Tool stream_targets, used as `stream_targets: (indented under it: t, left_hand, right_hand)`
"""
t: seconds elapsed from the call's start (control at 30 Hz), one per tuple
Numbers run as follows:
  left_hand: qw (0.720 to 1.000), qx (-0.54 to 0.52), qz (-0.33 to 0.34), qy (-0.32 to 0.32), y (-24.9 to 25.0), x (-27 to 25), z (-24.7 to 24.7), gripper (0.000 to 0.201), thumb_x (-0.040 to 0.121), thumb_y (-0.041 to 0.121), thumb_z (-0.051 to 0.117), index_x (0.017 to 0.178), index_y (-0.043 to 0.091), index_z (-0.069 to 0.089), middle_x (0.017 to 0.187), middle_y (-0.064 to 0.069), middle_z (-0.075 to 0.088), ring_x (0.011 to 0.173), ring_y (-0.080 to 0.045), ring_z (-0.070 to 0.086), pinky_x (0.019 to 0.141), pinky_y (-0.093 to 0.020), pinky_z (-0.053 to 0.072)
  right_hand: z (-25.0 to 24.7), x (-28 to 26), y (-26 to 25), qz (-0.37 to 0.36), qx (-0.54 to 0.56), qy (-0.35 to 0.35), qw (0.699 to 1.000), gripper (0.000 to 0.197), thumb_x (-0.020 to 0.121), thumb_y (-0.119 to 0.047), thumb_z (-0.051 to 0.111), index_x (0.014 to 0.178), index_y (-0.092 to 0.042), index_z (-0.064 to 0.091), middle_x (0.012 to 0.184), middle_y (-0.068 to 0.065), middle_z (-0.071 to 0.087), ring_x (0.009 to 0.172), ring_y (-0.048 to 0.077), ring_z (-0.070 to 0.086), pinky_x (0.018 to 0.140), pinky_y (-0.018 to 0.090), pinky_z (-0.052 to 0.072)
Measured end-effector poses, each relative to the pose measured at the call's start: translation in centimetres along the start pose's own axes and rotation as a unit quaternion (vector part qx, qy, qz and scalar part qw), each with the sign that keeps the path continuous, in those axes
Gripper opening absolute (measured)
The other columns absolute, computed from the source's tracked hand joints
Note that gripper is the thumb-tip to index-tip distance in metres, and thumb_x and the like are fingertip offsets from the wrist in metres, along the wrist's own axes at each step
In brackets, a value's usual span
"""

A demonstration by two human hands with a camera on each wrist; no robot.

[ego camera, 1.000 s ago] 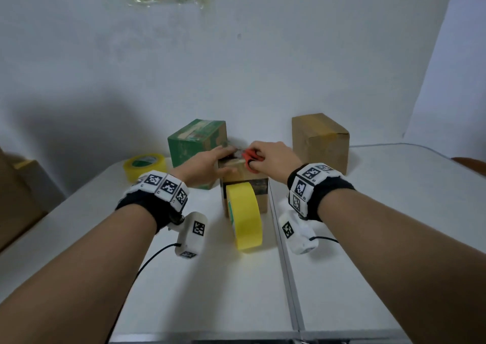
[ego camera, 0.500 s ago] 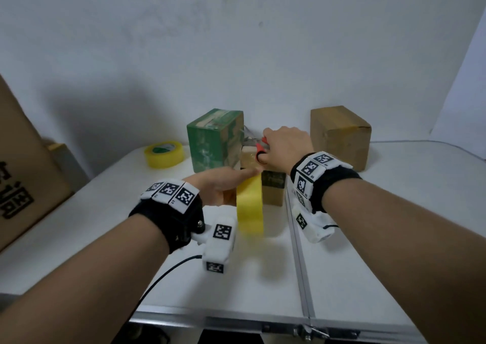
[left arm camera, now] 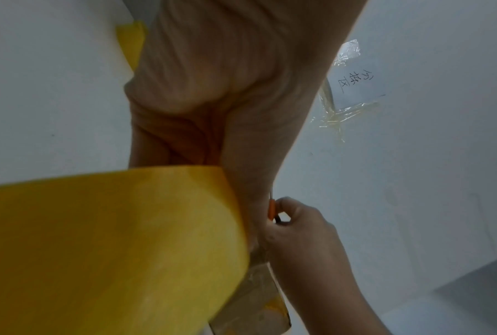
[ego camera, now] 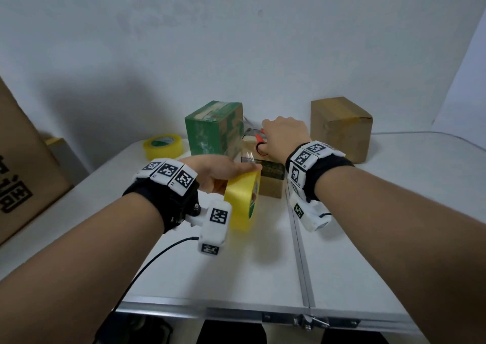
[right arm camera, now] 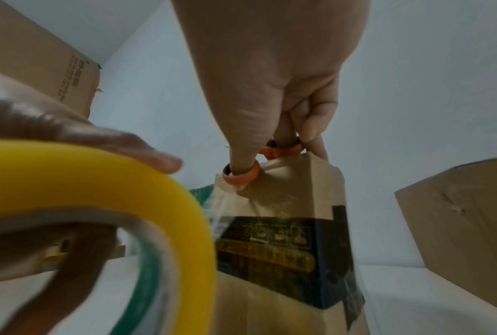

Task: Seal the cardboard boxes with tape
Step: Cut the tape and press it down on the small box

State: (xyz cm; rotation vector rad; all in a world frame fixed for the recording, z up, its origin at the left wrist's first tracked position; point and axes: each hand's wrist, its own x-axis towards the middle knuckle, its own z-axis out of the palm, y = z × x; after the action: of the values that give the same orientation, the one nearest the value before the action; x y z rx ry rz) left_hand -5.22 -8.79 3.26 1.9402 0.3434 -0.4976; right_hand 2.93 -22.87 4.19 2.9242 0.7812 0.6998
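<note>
A small brown box (ego camera: 272,183) with a dark printed band (right arm camera: 281,242) stands at the table's middle. My left hand (ego camera: 218,171) grips a yellow tape roll (ego camera: 242,201) held on edge just in front of the box; a clear strip of tape (ego camera: 248,151) runs from the roll up onto the box top. My right hand (ego camera: 284,136) rests over the box top, thumb and fingers through the orange handles of scissors (ego camera: 260,144), whose blades point left. In the right wrist view the scissor handles (right arm camera: 242,175) sit at the box's top edge.
A green box (ego camera: 214,129) stands just left of the small box, a plain brown box (ego camera: 340,126) at the back right. A second yellow tape roll (ego camera: 163,146) lies at the back left. A large carton (ego camera: 23,173) stands at the left edge. The table's metal front edge (ego camera: 263,314) is near.
My left hand came off the box top, took the standing tape roll and pulled it toward me and slightly up. The right hand stays on the box with the scissors. The head view shifted left.
</note>
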Motion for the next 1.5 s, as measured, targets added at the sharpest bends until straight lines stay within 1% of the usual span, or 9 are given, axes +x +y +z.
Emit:
stream_targets:
  t: [0.1, 0.3, 0.5, 0.63, 0.8, 0.93, 1.13, 1.37, 1.5]
  left_hand:
    - [0.999, 0.024, -0.023, -0.017, -0.1, -0.2, -0.5, 0.054, 0.087, 0.046, 0.065, 0.122, 0.006, 0.057, 0.109, -0.015, 0.072, 0.098, -0.025, 0.07, 0.082, -0.033, 0.058]
    - [1.0, 0.011, 0.016, 0.017, -0.9, 0.3, -0.8, 0.06, 0.081, 0.049, 0.07, 0.125, 0.011, 0.054, 0.118, -0.014, 0.068, 0.105, -0.028, 0.067, 0.092, -0.04, 0.055]
    - [0.997, -0.038, 0.066, -0.01, -1.7, 0.3, -0.9, 0.041, 0.084, 0.035, 0.073, 0.118, 0.028, 0.052, 0.124, -0.013, 0.062, 0.111, -0.036, 0.063, 0.098, -0.055, 0.049]
    - [0.998, -0.036, 0.057, -0.001, -1.9, -0.3, -0.6, 0.045, 0.087, 0.042, 0.067, 0.125, 0.02, 0.058, 0.116, -0.01, 0.068, 0.105, -0.029, 0.067, 0.092, -0.043, 0.055]
    - [0.997, -0.041, 0.066, 0.007, -2.3, -0.9, -0.3, 0.042, 0.089, 0.041, 0.064, 0.122, 0.017, 0.058, 0.11, -0.01, 0.07, 0.098, -0.027, 0.069, 0.083, -0.038, 0.058]
    - [0.995, -0.069, 0.078, -0.006, -2.6, -0.7, 0.0, 0.045, 0.09, 0.039, 0.064, 0.123, 0.009, 0.06, 0.11, -0.014, 0.072, 0.095, -0.027, 0.071, 0.086, -0.04, 0.057]
    - [0.994, -0.084, 0.074, 0.005, -2.7, -0.7, 0.1, 0.049, 0.087, 0.041, 0.068, 0.123, 0.009, 0.059, 0.11, -0.015, 0.071, 0.098, -0.029, 0.07, 0.085, -0.041, 0.057]
    - [0.995, -0.076, 0.064, 0.015, -2.8, -0.5, -0.1, 0.049, 0.086, 0.043, 0.069, 0.122, 0.012, 0.058, 0.11, -0.014, 0.071, 0.097, -0.029, 0.071, 0.082, -0.039, 0.059]
    - [0.995, -0.072, 0.063, 0.023, -2.9, -0.3, -0.2, 0.046, 0.085, 0.043, 0.07, 0.12, 0.014, 0.06, 0.108, -0.012, 0.072, 0.098, -0.028, 0.07, 0.087, -0.041, 0.057]
  right_hand:
    - [0.1, 0.4, -0.1, -0.011, -0.013, 0.001, 1.0, 0.027, 0.093, -0.032, 0.056, 0.109, -0.012, 0.061, 0.099, 0.006, 0.064, 0.088, 0.026, 0.063, 0.065, 0.031, 0.036]
    - [0.2, -0.1, -0.2, 0.004, -0.005, 0.006, 1.0, 0.029, 0.094, -0.036, 0.055, 0.11, -0.013, 0.057, 0.094, 0.004, 0.059, 0.082, 0.025, 0.057, 0.065, 0.031, 0.034]
    - [0.2, -0.4, 0.0, 0.022, 0.024, 0.004, 0.999, 0.027, 0.093, -0.038, 0.056, 0.104, -0.013, 0.058, 0.097, 0.006, 0.063, 0.086, 0.026, 0.06, 0.065, 0.031, 0.036]
    - [-0.4, -0.5, 0.4, 0.043, 0.08, -0.017, 0.996, 0.022, 0.093, -0.039, 0.053, 0.087, -0.018, 0.055, 0.093, 0.006, 0.063, 0.077, 0.024, 0.053, 0.065, 0.03, 0.038]
    - [-1.6, -0.9, 1.7, 0.085, 0.207, 0.018, 0.974, 0.022, 0.092, -0.04, 0.057, 0.105, -0.024, 0.063, 0.09, 0.001, 0.066, 0.078, 0.021, 0.06, 0.062, 0.028, 0.042]
    - [-3.0, -1.9, 2.9, 0.105, 0.456, -0.133, 0.874, 0.018, 0.092, -0.03, 0.066, 0.104, -0.019, 0.06, 0.071, -0.002, 0.069, 0.06, 0.013, 0.059, 0.047, 0.017, 0.043]
    - [-3.1, -2.5, 5.0, 0.127, 0.392, -0.43, 0.803, 0.033, 0.086, -0.045, 0.069, 0.093, -0.012, 0.066, 0.073, 0.003, 0.055, 0.052, 0.01, 0.04, 0.045, 0.018, 0.035]
    - [-0.3, -2.9, 4.6, 0.154, 0.391, -0.485, 0.767, 0.036, 0.083, -0.044, 0.072, 0.093, -0.011, 0.063, 0.076, 0.003, 0.053, 0.065, 0.015, 0.043, 0.074, 0.03, 0.04]
    - [-0.1, -2.6, 3.5, 0.148, 0.412, -0.479, 0.761, 0.032, 0.091, -0.042, 0.063, 0.072, -0.018, 0.054, 0.063, -0.004, 0.047, 0.061, 0.01, 0.034, 0.06, 0.023, 0.031]
